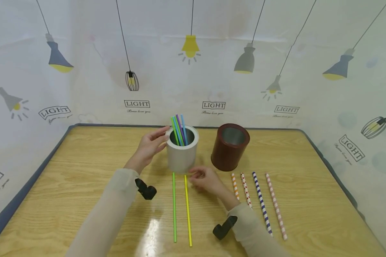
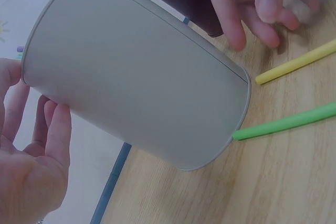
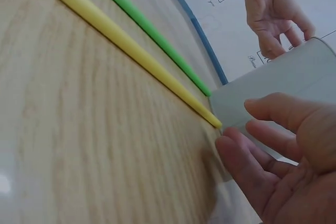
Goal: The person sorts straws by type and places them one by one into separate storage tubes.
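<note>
A white canister [image 1: 181, 160] stands upright towards the back of the table, with several plain green, blue and purple straws [image 1: 179, 130] leaning in it. At its left side, near the rim, my left hand [image 1: 148, 147] touches it with relaxed fingers. My right hand [image 1: 209, 180] hovers low by the canister's foot, beside the upper end of a yellow straw [image 1: 188, 210]; its loosely bent fingers hold nothing. To the left of the yellow straw lies a green straw [image 1: 174, 210], its far end close to the canister's base.
A dark red-brown canister [image 1: 226, 153] stands right of the white one, with no straws showing in it. Striped and dotted straws, including a pink-striped one [image 1: 276, 207], lie on the right, partly behind my right forearm. A printed curtain [image 1: 167, 78] borders the wooden table [image 1: 83, 171].
</note>
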`<state>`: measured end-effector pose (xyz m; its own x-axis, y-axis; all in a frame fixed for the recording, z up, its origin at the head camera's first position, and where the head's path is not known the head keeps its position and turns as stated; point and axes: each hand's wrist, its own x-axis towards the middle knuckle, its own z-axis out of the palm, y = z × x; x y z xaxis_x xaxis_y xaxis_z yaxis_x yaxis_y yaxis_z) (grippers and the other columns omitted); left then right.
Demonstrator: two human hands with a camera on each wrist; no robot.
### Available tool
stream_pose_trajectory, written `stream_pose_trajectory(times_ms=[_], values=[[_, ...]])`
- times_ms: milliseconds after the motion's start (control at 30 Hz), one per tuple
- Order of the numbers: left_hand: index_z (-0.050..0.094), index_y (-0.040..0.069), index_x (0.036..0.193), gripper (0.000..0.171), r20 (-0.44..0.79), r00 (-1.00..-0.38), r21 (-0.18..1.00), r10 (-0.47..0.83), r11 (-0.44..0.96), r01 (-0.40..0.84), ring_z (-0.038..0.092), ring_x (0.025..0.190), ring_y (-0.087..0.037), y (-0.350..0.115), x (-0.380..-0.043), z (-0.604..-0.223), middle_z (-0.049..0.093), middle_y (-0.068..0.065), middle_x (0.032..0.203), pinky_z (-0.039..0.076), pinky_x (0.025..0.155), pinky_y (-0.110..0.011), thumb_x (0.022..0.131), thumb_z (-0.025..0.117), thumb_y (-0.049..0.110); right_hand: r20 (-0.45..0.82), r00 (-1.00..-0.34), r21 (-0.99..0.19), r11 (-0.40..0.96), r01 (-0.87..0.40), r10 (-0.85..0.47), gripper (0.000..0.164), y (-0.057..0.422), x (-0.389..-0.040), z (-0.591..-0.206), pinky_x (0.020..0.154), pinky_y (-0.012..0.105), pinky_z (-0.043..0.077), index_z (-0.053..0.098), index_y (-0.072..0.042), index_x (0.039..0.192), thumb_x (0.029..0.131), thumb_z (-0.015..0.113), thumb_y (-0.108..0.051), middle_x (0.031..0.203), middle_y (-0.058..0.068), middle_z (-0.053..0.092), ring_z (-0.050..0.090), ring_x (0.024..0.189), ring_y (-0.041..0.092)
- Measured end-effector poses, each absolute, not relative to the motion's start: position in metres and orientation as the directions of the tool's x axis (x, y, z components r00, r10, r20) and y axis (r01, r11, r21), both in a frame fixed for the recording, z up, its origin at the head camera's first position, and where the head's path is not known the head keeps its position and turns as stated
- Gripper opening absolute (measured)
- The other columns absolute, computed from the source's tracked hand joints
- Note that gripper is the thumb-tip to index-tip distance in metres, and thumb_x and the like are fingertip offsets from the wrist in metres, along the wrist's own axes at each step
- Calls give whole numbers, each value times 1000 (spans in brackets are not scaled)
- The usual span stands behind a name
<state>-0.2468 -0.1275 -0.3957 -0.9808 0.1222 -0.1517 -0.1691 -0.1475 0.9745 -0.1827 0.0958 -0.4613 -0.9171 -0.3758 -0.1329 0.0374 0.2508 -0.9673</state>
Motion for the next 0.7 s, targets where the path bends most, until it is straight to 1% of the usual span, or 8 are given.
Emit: stream_pose_trajectory(times_ms=[100,267,433,533,700], values=[[49,9,133,44,-154,-980,974,123,-146,-172,39,123,-19,-127,-247,-395,44,-7,135,41,97,-35,90,57,8,-153,-924,-972,221,77,-350,32,92,-181,-465,49,26,51,57,10,109,81,66,1,79,12,63,58,56,12],[48,9,134,44,-159,-979,973,131,-147,-178,40,123,-20,-127,-247,-394,43,-8,136,41,97,-35,90,57,8,-148,-927,-971,228,71,-343,35,87,-178,-469,45,25,50,57,10,109,78,69,1,71,6,57,52,48,11],[48,9,134,45,-162,-978,973,135,-143,-181,40,123,-20,-128,-247,-395,42,-8,137,40,98,-35,90,57,9,-151,-928,-953,299,45,-341,38,83,-178,-467,43,27,51,58,7,111,77,72,-2,70,5,56,50,47,11],[48,10,134,45,-163,-977,973,134,-141,-182,40,123,-20,-129,-247,-395,42,-7,137,40,98,-35,90,58,10,-167,-930,-936,350,45,-327,41,81,-178,-465,43,26,50,59,4,112,75,74,-5,70,5,55,49,48,10],[48,10,134,45,-163,-978,973,132,-142,-181,40,123,-20,-129,-247,-396,43,-8,136,41,97,-35,90,58,10,-155,-935,-912,410,12,-318,42,78,-179,-463,41,25,49,59,5,111,73,76,-6,68,4,53,48,44,10]])
